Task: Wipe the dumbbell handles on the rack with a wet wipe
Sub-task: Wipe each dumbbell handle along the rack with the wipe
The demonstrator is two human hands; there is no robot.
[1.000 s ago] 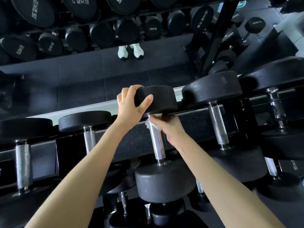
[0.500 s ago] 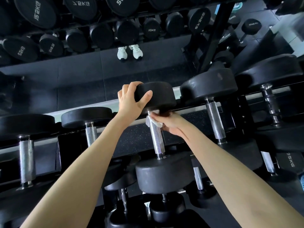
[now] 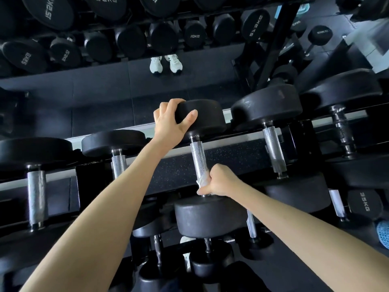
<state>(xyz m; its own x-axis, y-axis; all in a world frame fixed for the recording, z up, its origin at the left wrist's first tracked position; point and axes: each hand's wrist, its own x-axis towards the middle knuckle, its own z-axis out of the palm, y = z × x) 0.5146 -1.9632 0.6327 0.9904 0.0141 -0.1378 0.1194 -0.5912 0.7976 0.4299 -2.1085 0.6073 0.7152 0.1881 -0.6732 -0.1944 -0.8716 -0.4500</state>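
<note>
Head view looked down on a black metal dumbbell rack [image 3: 174, 167] with a speckled shelf panel. The left hand [image 3: 170, 123] gripped the far black rubber head [image 3: 206, 116] of the middle dumbbell, with fingers curled over its rim and the thumb pressed on its near face. The right hand [image 3: 220, 182] was wrapped around the near end of that dumbbell's knurled silver steel handle [image 3: 196, 157]. It held the crumpled white wet wipe [image 3: 201, 182] against the metal, just above the near rubber head [image 3: 210, 216]. The far part of the handle was bare.

The wipe looked bunched, so it probably touched only part of the bar, and the underside could easily be missed. The rough knurling might also snag the thin sheet and tear it. If the left hand's hold slackened, the dumbbell could roll on its rails and trap the right hand's knuckles against the near head. Whether the steel handles to the left [image 3: 119, 167] and right [image 3: 273, 150] had been cleaned could not be told.
</note>
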